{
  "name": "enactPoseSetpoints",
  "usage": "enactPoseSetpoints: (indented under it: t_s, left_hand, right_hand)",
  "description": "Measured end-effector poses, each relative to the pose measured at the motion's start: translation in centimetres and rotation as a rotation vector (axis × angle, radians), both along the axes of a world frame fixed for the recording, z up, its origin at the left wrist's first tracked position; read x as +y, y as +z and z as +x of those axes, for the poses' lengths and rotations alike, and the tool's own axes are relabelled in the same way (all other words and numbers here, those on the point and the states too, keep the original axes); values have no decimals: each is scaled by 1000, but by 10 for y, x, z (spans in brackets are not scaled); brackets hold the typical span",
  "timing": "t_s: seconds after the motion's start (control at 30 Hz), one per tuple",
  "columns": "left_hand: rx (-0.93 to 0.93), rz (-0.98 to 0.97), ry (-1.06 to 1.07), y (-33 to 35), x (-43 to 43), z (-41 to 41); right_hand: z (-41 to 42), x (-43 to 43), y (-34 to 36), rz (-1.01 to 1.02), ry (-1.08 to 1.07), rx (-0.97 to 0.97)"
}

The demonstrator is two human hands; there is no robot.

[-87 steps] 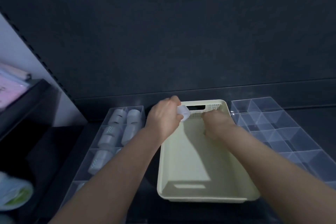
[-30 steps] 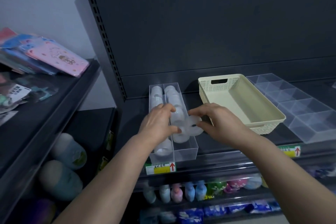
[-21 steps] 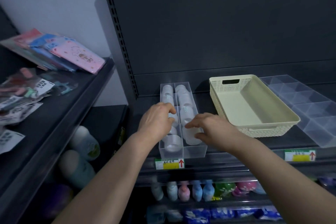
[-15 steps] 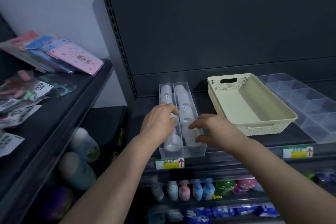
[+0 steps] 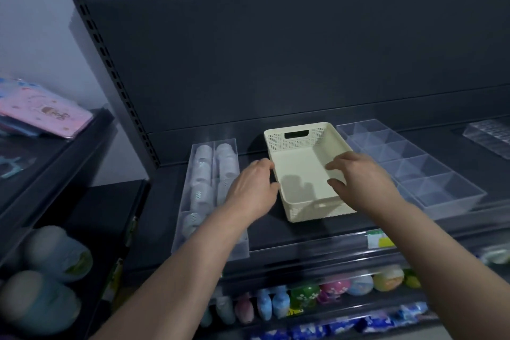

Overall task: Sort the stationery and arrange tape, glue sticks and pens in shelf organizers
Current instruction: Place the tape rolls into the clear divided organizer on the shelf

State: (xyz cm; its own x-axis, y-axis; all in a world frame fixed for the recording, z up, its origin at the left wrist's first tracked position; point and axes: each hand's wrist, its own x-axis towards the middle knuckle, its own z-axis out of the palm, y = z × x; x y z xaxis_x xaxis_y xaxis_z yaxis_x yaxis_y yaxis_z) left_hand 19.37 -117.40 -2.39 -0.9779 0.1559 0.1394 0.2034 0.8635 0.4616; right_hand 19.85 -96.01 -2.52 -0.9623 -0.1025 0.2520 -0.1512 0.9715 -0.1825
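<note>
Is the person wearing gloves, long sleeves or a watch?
No. The left hand and right hand are bare, with no gloves, rings or watch showing. Both forearms are bare too; no sleeve reaches into the picture.

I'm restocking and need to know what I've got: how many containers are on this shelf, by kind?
Cream basket: 1
Clear tape tray: 1
Clear gridded organizers: 2 (one cut off at the right edge)
Total: 4
</note>
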Motion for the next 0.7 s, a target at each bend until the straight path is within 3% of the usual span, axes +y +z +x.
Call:
enactPoseSetpoints:
  t_s: [0.33, 0.5, 0.7]
  left_hand:
    - [-261, 91, 209, -32, 59, -30]
    - [-238, 219, 285, -41, 61, -28]
    - [-176, 350, 391, -44, 63, -25]
  right_hand:
    - [-43, 56, -18, 39, -38, -222]
    - [-53, 64, -27, -137, -17, -312]
    - [-48, 56, -27, -193, 16, -235]
